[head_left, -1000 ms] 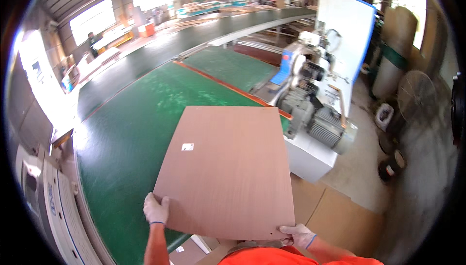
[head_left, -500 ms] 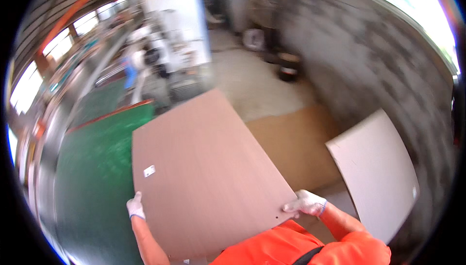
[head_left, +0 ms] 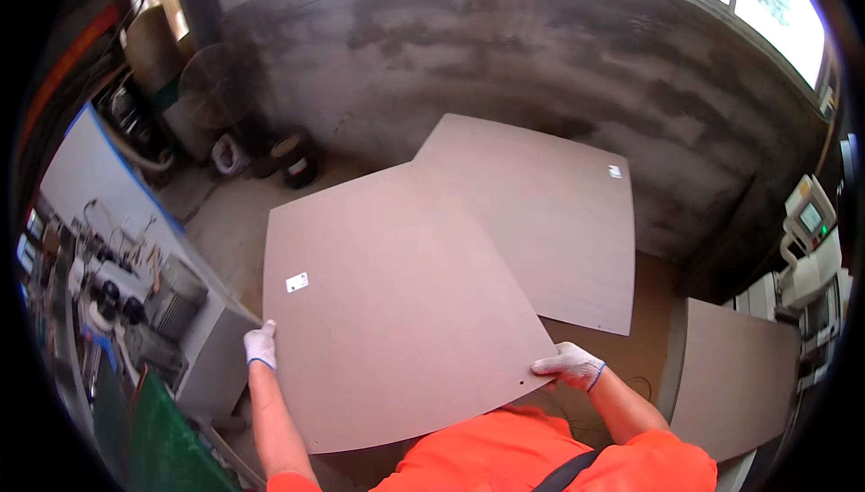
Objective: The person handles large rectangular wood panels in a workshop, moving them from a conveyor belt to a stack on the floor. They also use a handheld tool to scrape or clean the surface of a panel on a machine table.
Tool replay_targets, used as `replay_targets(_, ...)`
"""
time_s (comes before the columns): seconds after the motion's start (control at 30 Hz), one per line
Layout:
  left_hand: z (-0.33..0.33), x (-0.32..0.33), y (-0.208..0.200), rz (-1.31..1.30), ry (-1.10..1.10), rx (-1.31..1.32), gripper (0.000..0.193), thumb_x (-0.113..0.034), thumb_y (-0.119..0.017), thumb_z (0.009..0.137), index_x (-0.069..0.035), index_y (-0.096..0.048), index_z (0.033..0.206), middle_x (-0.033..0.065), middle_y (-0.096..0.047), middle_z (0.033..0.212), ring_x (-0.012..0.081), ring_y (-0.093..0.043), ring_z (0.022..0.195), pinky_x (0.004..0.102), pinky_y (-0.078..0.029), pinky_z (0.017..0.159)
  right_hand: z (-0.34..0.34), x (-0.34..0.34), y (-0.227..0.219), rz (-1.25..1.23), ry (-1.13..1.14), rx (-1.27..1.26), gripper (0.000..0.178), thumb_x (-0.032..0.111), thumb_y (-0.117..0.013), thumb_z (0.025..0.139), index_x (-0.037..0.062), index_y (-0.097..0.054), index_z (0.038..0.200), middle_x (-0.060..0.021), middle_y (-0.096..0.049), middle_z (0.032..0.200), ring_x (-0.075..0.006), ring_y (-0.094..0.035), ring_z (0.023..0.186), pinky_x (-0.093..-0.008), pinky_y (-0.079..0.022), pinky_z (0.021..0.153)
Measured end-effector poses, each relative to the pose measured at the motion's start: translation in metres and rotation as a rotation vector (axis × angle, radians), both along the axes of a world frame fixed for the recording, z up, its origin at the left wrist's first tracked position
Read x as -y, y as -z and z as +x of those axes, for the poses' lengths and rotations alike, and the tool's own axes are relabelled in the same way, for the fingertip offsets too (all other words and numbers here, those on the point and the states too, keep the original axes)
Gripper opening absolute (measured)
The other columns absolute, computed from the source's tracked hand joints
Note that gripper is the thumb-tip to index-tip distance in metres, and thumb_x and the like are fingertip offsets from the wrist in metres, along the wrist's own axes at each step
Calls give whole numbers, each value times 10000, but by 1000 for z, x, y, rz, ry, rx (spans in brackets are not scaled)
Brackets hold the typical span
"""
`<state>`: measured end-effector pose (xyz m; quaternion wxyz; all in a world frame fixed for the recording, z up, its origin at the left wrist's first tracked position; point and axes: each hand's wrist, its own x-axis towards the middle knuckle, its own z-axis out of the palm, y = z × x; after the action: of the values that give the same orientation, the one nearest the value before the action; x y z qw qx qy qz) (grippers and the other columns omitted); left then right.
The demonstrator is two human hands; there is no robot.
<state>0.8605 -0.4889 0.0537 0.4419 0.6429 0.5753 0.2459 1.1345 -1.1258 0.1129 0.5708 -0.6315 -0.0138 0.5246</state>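
A large pinkish-brown panel is held out in front of me, with a small white label on it and a small dark hole near its right corner. My left hand, in a white glove, grips the panel's left edge with the thumb on top. The right edge, close to its near corner, is gripped by my gloved right hand, thumb on the face and fingers underneath. Just beyond lies a second panel of the same colour, also labelled, partly covered by the held one.
A stained grey wall runs across the back beneath windows. At left stand a machine with motors and a green surface. A black bucket is by the wall. On the right, another panel rests by a machine with a screen.
My view has turned right, from the green surface toward the wall. Both hands have kept their grip on the panel, which now overlaps the second panel in view.
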Motion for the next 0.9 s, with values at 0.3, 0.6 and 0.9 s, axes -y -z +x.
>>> replay_targets(0.3,197,197,2,-558,259,485,327,-290,-687,1016,24,-703,929,87,-678,831,211,-601,678,436,-531,605,228,137,20,61,1074,354,50,118,-695,931,76,-698,904,-45,-683,799,-174,-580,563,-350,-438,499)
replay_targets(0.6,234,342,27,-1015,499,223,787,-468,-543,1076,47,-250,1594,410,-460,1478,531,-632,1198,568,-604,909,211,51,43,-1021,336,938,1019,578,-769,808,47,-407,1598,-172,-230,1726,-390,-148,1600,-444,-217,1294)
replay_targets(0.9,282,305,37,-954,598,137,470,-293,-564,1078,74,-496,1364,299,-650,1229,438,-738,972,479,-650,700,148,34,30,-1001,71,1159,1126,650,-738,785,-39,-352,1588,-268,-247,1691,-426,-135,1592,-563,-150,1280)
